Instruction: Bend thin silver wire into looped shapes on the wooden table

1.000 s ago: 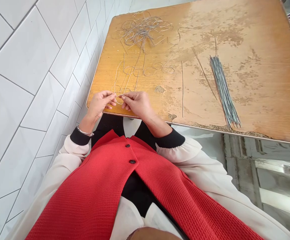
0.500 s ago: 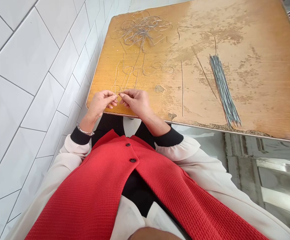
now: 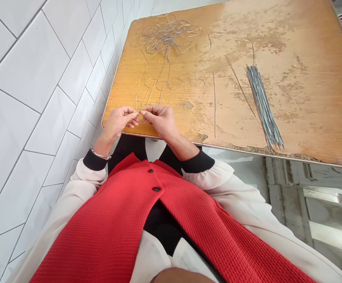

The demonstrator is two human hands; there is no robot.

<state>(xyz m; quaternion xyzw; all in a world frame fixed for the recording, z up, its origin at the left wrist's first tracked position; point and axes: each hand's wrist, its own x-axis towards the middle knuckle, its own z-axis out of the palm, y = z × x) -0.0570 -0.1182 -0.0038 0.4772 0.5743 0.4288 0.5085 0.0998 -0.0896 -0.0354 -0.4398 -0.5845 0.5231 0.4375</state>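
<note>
Hands [image 3: 160, 120] pinching wire [image 3: 138, 113] near wooden table [image 3: 306, 118] edge

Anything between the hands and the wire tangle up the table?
Only loose bent wires, lying flat on the wooden tabletop between the left hand and right hand and the tangle. Nothing upright stands in that stretch.

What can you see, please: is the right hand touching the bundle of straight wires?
Apart. The head view shows the right hand near the table's front edge, with bare worn wooden tabletop between it and the bundle of straight wires.
</note>
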